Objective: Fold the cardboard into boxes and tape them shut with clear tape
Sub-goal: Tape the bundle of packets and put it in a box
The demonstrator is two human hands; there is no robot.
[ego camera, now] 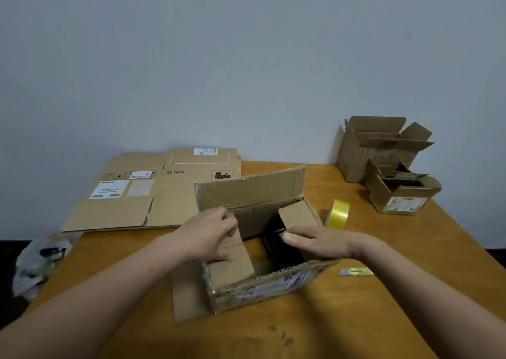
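Note:
An open brown cardboard box (260, 287) stands on the wooden table in front of me, its far long flap (252, 191) upright. My left hand (210, 235) grips the left short flap (235, 265) and bends it inward over the opening. Over on the other side, my right hand (315, 242) lies with fingers flat on the right short flap (298, 213), pressing it inward. A roll of yellowish clear tape (338, 213) stands on its edge just right of the box.
Flattened cardboard sheets (131, 194) with labels lie at the back left. Two folded open boxes (383, 164) sit at the back right corner. A small cutter (356, 271) lies right of the box. A plastic bag (41, 262) hangs off the table's left edge.

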